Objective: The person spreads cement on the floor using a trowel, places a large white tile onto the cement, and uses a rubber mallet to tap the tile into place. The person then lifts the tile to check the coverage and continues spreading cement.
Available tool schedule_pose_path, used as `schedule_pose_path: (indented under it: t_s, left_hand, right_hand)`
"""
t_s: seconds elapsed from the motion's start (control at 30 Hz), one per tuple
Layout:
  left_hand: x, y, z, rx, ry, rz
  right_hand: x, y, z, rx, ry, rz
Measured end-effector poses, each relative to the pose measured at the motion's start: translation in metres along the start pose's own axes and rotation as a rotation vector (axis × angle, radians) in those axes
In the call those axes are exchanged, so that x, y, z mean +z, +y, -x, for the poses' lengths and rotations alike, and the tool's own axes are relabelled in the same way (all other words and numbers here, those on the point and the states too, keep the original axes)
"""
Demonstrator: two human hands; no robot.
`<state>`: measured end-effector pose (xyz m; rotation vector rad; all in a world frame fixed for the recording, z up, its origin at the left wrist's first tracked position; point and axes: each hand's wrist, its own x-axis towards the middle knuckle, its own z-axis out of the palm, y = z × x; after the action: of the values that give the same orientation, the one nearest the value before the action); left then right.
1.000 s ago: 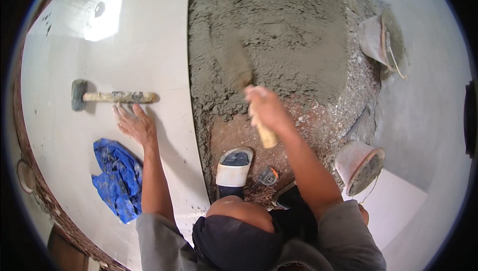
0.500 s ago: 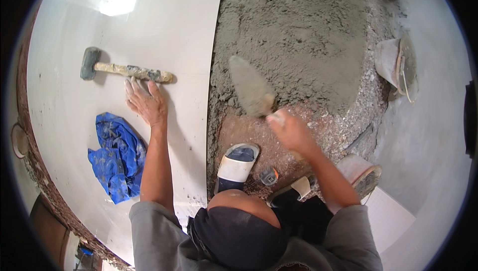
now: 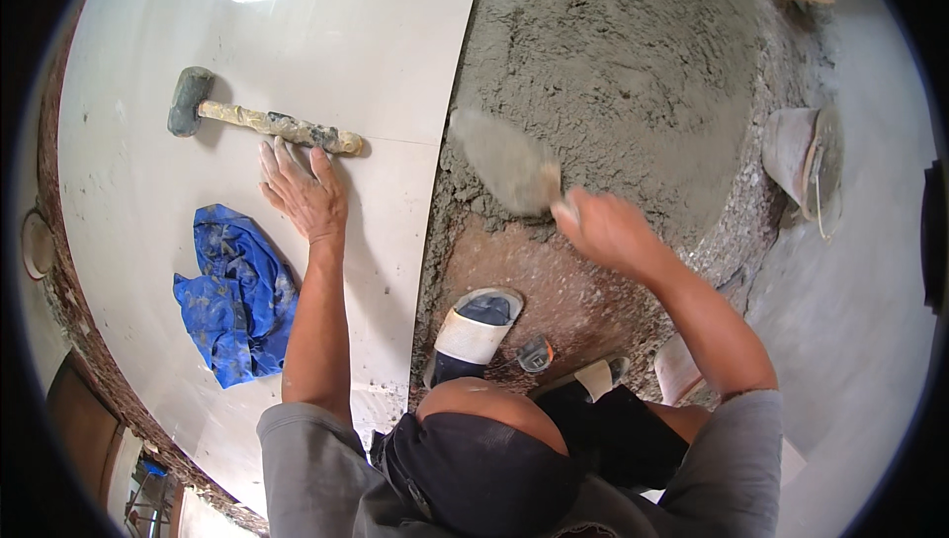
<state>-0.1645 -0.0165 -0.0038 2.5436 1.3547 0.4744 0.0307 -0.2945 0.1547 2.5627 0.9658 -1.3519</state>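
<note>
My right hand (image 3: 613,230) is closed round the handle of a trowel (image 3: 502,161), whose blade, a little smeared by motion, points up and left over the wet mortar (image 3: 603,74). The blade lies close to the edge of the white tiled floor (image 3: 381,74). On those tiles my left hand (image 3: 304,190) leans with its fingers spread, holding nothing. Its fingertips are just below the handle of a mallet (image 3: 272,123) with a dark head. A crumpled blue cloth (image 3: 237,306), stained with mortar, rests on the tiles beside my left forearm.
A dirty bucket (image 3: 791,148) stands at the right by the grey wall, and another bucket (image 3: 677,370) is partly hidden behind my right arm. Near my sandalled foot (image 3: 470,335) lies a tape measure (image 3: 535,353). Bare reddish ground (image 3: 514,266) borders the mortar's near edge.
The trowel has swung so its blade tilts more to the left, toward the tile edge. My right hand moved slightly up and right. The view has shifted a little; my left hand stays by the mallet.
</note>
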Motion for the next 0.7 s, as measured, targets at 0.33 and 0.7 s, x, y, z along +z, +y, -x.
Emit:
schedule_pose_path:
  t_s: [0.33, 0.7]
  left_hand:
    - [-0.002, 0.003, -0.002, -0.015, -0.028, -0.048]
    - [-0.003, 0.006, -0.001, -0.032, -0.036, -0.050]
  right_hand:
    - [-0.067, 0.070, -0.074, -0.152, 0.380, 0.614]
    - [-0.105, 0.092, -0.088, -0.347, 0.530, 0.705]
